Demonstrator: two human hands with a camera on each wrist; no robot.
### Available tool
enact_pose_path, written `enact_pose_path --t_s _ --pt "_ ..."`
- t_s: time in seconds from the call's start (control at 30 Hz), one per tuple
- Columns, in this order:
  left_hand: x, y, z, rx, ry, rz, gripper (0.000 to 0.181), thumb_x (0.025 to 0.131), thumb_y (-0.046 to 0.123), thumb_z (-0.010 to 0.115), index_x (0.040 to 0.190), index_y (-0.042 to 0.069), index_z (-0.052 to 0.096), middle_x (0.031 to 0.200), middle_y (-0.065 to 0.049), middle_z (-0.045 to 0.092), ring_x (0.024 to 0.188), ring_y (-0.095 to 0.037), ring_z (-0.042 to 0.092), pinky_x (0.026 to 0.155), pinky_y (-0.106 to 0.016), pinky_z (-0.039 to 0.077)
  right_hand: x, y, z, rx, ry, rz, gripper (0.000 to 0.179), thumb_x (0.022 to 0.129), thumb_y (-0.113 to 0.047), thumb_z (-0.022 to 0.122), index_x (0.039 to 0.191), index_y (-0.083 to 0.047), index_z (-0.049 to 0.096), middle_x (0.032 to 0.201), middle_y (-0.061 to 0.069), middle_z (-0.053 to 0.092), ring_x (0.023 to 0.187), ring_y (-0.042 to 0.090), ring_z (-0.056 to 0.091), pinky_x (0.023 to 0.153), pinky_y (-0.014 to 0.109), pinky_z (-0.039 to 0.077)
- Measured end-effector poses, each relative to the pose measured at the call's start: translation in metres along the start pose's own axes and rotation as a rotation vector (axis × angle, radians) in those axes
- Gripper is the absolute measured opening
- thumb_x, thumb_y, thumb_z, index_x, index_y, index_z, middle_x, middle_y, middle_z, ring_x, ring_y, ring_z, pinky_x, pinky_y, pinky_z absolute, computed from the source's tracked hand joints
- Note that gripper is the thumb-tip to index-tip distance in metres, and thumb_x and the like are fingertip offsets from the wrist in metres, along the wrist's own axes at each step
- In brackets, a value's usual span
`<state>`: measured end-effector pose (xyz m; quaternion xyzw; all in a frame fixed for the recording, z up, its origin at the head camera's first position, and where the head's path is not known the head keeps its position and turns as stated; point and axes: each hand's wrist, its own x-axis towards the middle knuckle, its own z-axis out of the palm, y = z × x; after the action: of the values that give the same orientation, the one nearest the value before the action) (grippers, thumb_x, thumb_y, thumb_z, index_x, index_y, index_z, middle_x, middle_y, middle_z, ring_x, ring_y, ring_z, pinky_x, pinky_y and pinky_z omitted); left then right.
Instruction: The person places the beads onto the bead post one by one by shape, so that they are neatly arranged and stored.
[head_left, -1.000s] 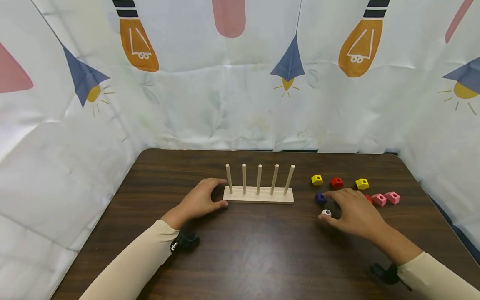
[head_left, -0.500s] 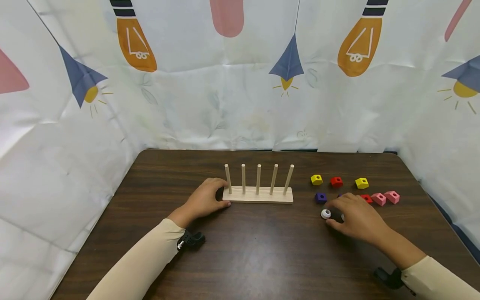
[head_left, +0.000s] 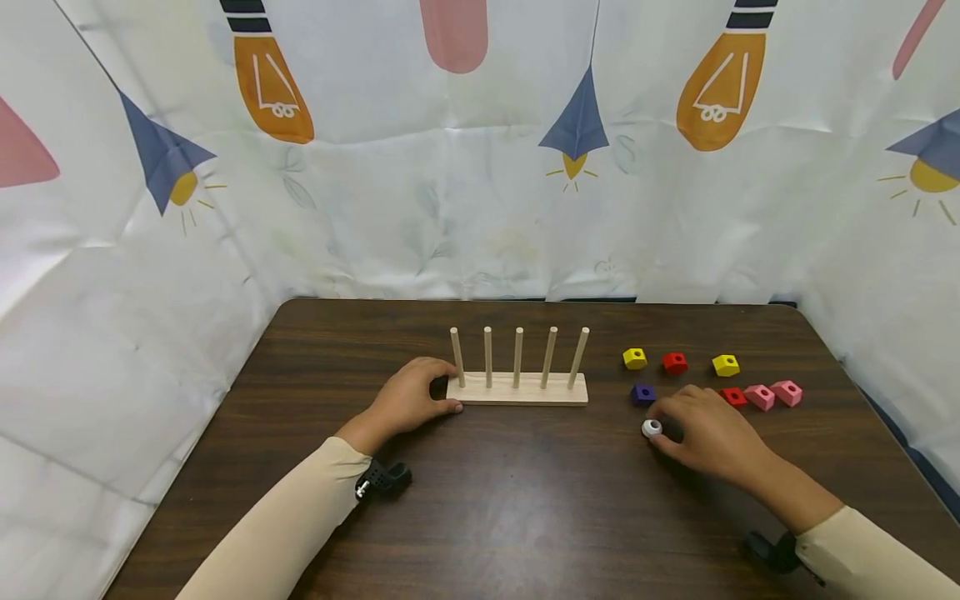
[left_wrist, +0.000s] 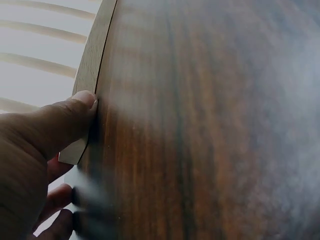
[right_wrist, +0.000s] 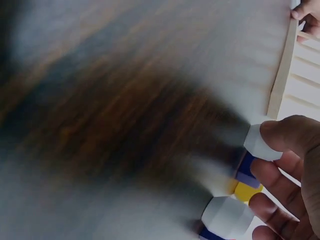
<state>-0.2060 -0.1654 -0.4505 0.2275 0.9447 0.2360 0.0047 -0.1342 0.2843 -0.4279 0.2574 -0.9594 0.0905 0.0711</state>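
Observation:
In the head view a wooden peg stand [head_left: 517, 390] with several upright pegs sits mid-table. My left hand [head_left: 408, 396] grips its left end, thumb in front and fingers behind; the left wrist view shows the thumb pressed on the base edge [left_wrist: 95, 55]. To the right, my right hand [head_left: 708, 429] pinches a white bead [head_left: 652, 427] between thumb and index finger, low over the table. The right wrist view shows this white bead [right_wrist: 260, 142], a purple block [right_wrist: 246, 172] behind it and a second white bead [right_wrist: 227, 217] near the lower fingers. In the head view my hand hides that second bead.
Behind the right hand lie a purple block [head_left: 642, 395], yellow blocks [head_left: 634, 359] [head_left: 726, 366], red blocks [head_left: 675, 363] [head_left: 733, 397] and pink blocks [head_left: 760, 397] [head_left: 787, 392]. A printed white curtain [head_left: 480, 208] hangs behind the dark wooden table [head_left: 517, 500].
My left hand has moved slightly right onto the stand's end. The right hand first drew a little right, off the white bead, then came back and took it between thumb and finger.

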Motion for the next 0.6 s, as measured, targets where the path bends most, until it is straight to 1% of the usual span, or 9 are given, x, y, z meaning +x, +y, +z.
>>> enact_pose_path --t_s 0.1,0.2,0.37,0.6 --pt "0.000 -0.001 -0.001 0.001 0.000 -0.010 0.055 0.084 0.036 0.087 0.129 0.009 0.069 0.130 -0.009 0.067 0.128 -0.033 0.056 0.106 -0.051 0.044 0.005 -0.003 -0.001 0.033 0.001 0.003 0.021 0.083 -0.027 0.086 0.097 -0.019 0.074 0.093 -0.008 0.068 0.093 0.021 0.062 0.082 0.048 0.052" --pt "0.001 -0.002 -0.001 -0.003 -0.001 -0.024 0.055 0.084 0.036 0.087 0.129 0.009 0.070 0.130 -0.009 0.067 0.127 -0.033 0.056 0.106 -0.051 0.044 0.012 -0.006 -0.006 0.070 0.007 0.003 0.022 0.083 -0.024 0.086 0.100 -0.018 0.074 0.095 -0.008 0.068 0.094 0.021 0.062 0.082 0.047 0.053" --pt "0.002 -0.001 -0.002 -0.014 -0.008 -0.045 0.055 0.084 0.037 0.087 0.129 0.011 0.069 0.131 -0.009 0.066 0.129 -0.033 0.055 0.106 -0.052 0.044 0.024 -0.011 -0.019 0.114 0.027 0.010 0.025 0.083 -0.021 0.086 0.104 -0.014 0.074 0.094 -0.006 0.067 0.090 0.020 0.062 0.073 0.042 0.054" --pt "0.002 -0.001 0.000 -0.028 -0.015 -0.060 0.056 0.083 0.037 0.087 0.130 0.012 0.069 0.132 -0.009 0.065 0.129 -0.033 0.055 0.106 -0.052 0.044 0.038 -0.015 -0.037 0.137 0.033 0.079 0.027 0.086 -0.023 0.084 0.107 -0.013 0.071 0.099 0.004 0.066 0.087 0.022 0.060 0.068 0.039 0.052"
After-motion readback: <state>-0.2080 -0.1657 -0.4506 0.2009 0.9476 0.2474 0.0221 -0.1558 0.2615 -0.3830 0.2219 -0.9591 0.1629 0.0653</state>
